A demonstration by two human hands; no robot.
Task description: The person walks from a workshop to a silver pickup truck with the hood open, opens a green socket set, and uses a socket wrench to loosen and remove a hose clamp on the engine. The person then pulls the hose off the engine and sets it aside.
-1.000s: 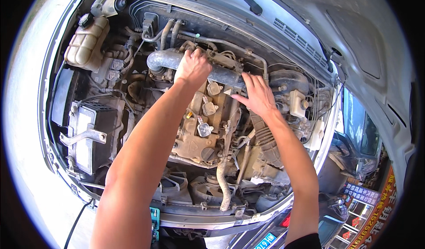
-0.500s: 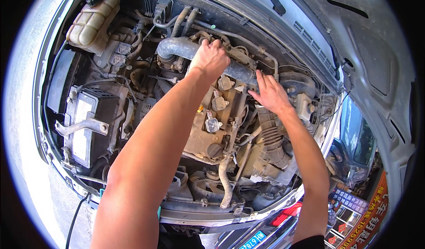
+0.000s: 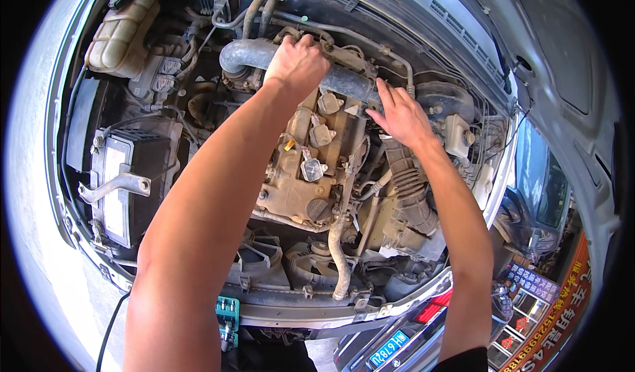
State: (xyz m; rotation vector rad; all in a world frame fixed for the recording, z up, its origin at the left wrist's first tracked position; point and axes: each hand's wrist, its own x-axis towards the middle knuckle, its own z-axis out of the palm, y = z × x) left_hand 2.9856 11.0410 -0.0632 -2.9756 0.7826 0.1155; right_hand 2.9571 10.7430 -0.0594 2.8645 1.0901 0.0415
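A dusty black air intake pipe (image 3: 347,84) runs across the back of the engine, bending downward at its left end. My left hand (image 3: 297,61) is closed over the middle of this pipe, its fingertips hidden on the far side. At the pipe's right end, my right hand (image 3: 405,117) rests with fingers stretched out and thumb apart, the fingertips touching the end. Below the pipe lies the dusty engine cover (image 3: 291,190), with several ignition coils (image 3: 313,169) and a round oil cap (image 3: 319,209). A ribbed air hose (image 3: 411,183) stands under my right hand.
A battery (image 3: 126,180) with a metal bracket and a whitish coolant tank (image 3: 124,34) are on the left. The raised hood (image 3: 562,61) looms at the right. A teal tool case (image 3: 227,316) lies by the front edge. Another car (image 3: 390,339) stands beyond.
The view has shifted slightly, and the engine bay sits a little higher and further left in it. More of the teal case shows. Both hands remain at the pipe.
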